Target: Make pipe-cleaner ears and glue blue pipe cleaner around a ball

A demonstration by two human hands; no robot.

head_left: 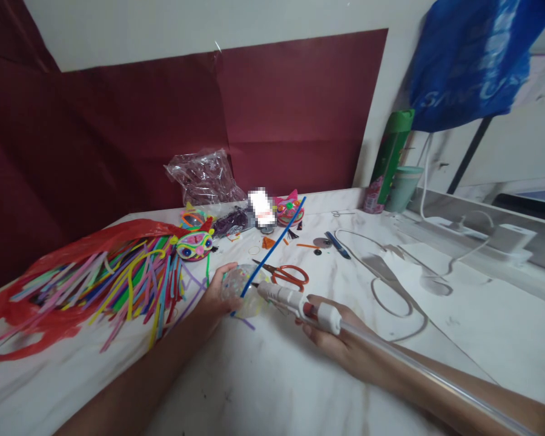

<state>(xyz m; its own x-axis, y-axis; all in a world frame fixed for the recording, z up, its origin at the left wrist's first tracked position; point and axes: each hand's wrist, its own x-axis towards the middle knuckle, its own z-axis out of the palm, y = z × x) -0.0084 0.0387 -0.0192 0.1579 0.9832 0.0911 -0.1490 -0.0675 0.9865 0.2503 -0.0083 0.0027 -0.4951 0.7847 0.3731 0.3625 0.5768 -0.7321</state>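
Observation:
My left hand (215, 293) is closed around the side of a clear, rounded plastic piece (236, 280) with small coloured dots on it. Across this piece lies a long blue pipe cleaner (276, 243), its free end slanting up to the right. My right hand (331, 339) grips a white glue gun (284, 297), whose dark nozzle is at the pipe cleaner, over the clear piece; whether they touch I cannot tell. From the gun's back a long clear glue stick (413, 360) runs along my right forearm. Just beyond lie orange-handled scissors (295, 275).
On the left, a red plastic bag (68, 327) holds many coloured pipe cleaners (118, 275). Decorated animal-face crafts (195, 245) stand behind, near crumpled clear wrap (204, 181). A blue cutter (338, 245), white cable (390, 312), power strip (472, 233) and green can (393, 157) are to the right.

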